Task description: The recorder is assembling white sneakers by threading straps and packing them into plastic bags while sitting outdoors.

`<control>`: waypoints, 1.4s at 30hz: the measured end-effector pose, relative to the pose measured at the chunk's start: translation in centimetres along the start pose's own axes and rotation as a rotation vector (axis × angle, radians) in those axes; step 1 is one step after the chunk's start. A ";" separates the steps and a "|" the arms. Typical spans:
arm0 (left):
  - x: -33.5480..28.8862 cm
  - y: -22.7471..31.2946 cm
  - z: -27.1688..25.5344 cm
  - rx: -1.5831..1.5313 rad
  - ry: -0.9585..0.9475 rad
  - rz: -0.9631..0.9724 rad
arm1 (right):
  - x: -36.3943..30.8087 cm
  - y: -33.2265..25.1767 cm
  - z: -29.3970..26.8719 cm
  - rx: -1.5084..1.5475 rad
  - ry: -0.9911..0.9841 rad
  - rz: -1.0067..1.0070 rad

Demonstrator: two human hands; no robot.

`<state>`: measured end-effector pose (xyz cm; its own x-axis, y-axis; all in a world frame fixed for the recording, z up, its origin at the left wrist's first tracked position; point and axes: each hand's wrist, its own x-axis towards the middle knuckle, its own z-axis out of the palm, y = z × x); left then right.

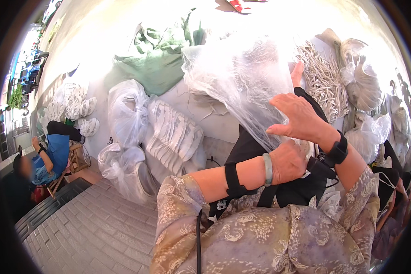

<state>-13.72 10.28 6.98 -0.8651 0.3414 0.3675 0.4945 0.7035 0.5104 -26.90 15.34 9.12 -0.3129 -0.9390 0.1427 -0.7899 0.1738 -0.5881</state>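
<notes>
My right hand (301, 116) is open beside the clear plastic bag (242, 77), its thumb and fingers spread apart near the bag's edge. Thin white strips or cords fill much of that bag. Lower down, my left hand (288, 160) is closed, with its fingers curled in. A pale object (307, 147) shows just past its knuckles, partly covered by my right wrist; I cannot make out what it is. Black cloth (246, 150) lies under the bag and my forearms.
A heap of white cords (324, 84) lies at the right, beside knotted clear bags (360, 80). Left of centre are stacked white strapped pieces (176, 132), filled plastic bags (128, 109) and green cloth (155, 71). A person in blue (57, 148) sits at the far left.
</notes>
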 end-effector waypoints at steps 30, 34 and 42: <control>-15.2 -22.5 -0.5 0.042 -1.500 -1.362 | -1.1 4.7 -2.3 1.348 0.420 0.602; -14.7 -22.6 0.9 0.138 -1.386 -1.139 | -0.8 4.0 -1.7 1.430 0.354 0.591; -8.6 -27.3 4.9 0.560 -0.457 -0.252 | -0.2 4.1 -3.4 1.442 0.449 0.645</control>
<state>-20.19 -8.76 -13.94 -0.9551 0.2671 -0.1283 0.2666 0.9636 0.0210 -31.81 17.24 9.39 -0.6979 -0.6244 -0.3507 0.5578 -0.1667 -0.8131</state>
